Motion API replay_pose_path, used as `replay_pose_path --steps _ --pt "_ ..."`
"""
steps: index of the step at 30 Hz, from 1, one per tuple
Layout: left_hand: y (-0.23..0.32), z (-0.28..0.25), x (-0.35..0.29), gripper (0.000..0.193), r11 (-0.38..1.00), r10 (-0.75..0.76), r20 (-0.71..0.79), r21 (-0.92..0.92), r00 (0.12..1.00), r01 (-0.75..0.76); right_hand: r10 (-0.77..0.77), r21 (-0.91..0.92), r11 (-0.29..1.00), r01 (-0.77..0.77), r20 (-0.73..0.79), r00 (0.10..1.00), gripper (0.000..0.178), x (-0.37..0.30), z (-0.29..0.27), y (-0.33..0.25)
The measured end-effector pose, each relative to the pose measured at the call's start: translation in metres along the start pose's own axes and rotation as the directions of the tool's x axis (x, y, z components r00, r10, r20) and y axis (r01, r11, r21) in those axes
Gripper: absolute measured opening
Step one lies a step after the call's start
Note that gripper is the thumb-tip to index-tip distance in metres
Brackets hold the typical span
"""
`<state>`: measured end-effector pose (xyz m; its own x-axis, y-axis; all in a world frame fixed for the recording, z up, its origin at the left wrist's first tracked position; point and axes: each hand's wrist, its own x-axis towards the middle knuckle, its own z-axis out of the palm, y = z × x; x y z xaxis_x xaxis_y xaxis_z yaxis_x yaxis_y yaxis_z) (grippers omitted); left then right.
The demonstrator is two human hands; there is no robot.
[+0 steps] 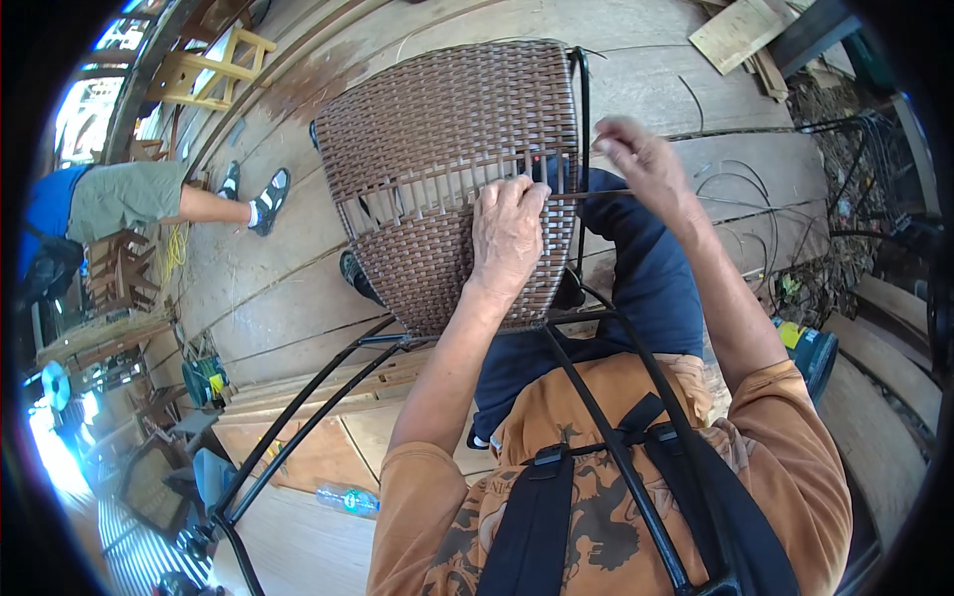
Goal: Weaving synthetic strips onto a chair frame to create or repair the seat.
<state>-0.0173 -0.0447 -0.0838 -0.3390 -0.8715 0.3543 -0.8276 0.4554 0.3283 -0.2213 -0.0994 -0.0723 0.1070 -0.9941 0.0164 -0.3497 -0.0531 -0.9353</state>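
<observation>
A chair with a brown woven wicker panel [447, 109] on a black metal frame [584, 109] lies in front of me, its legs toward my chest. Across the panel runs an open band of bare lengthwise strips [427, 196], with tight weave on both sides. My left hand [509, 233] presses on this band near its right end, fingers bent and close together. From under its fingers a thin brown strand [591, 195] stretches right, past the frame. Just beyond the frame's right side is my right hand [646, 169], thumb and fingers drawn together. Motion blurs its fingertips, hiding what they hold.
Loose strands [740, 189] lie on the plank floor to the right. Wooden boards [740, 35] lie at the far right. Another person [129, 199] stands at the left, near a yellow wooden frame [214, 74]. A plastic bottle [348, 500] lies at the lower left.
</observation>
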Motion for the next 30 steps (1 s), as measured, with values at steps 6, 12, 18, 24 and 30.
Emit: replay_pose_path --steps 6,12,18,24,30 --pt "-0.003 0.027 -0.002 0.022 0.999 0.019 -0.063 0.033 0.998 -0.017 0.181 -0.576 0.812 0.095 0.402 0.898 0.029 -0.013 0.016 0.018" --pt "-0.002 0.019 0.005 0.026 0.999 -0.011 -0.025 0.031 1.0 0.012 0.004 -0.187 0.978 0.089 0.449 0.894 0.027 -0.012 0.016 0.057" --pt "0.05 -0.034 -0.024 0.026 0.868 -0.161 0.001 -0.476 0.987 0.142 0.385 0.142 0.805 -0.576 0.615 0.689 0.022 -0.007 0.013 0.095" --pt "0.104 -0.073 -0.083 0.028 0.419 0.003 0.105 -0.903 0.994 0.094 0.477 0.225 0.807 -0.546 0.297 0.827 0.064 0.042 0.039 0.138" --pt "0.114 -0.059 -0.096 0.047 0.476 -0.276 0.103 -0.849 0.956 0.229 0.594 0.257 0.72 -0.645 0.252 0.764 0.063 0.073 0.062 0.18"
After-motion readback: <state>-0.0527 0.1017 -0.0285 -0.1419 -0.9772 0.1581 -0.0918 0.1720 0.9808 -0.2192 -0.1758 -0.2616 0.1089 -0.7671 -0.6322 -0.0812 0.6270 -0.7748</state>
